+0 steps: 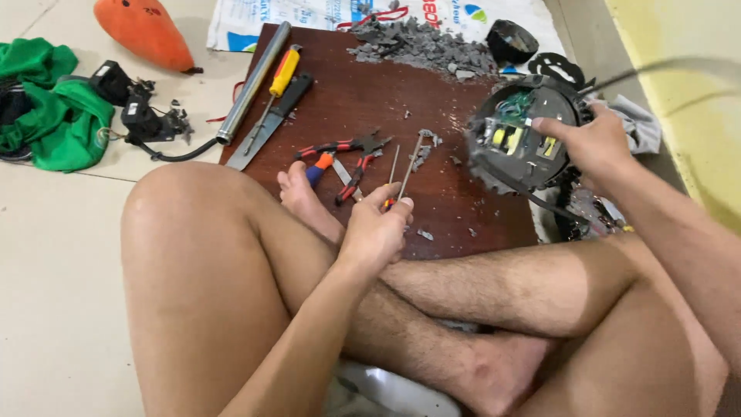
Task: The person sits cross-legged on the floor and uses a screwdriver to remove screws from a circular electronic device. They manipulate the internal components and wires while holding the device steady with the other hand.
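A round black device casing (519, 139), its lid off and a green circuit board with yellow parts showing, sits tilted on edge at the right rim of a dark wooden board (363, 100), face turned toward the person so the inside can be seen. The right hand (590, 143) grasps it from the far side, fingers (552, 126) curled over the rim and the thumb pressing the face to steady it; a dark cable trails from under those fingers. The left hand (376, 232), resting near the crossed legs, is clenched around a thin screwdriver (405, 174), its shaft pointing away from the fingertips toward the casing. Just beyond that tip lie red-handled pliers (343, 147) and cutters (356, 176), within easy reach. Farther from the fingers: a yellow-handled screwdriver (283, 71), a metal tube (253, 81) and a heap of grey rubble (421, 42). Off the board, green cloth (54, 116) and an orange shell (143, 31) lie on the tiled floor.
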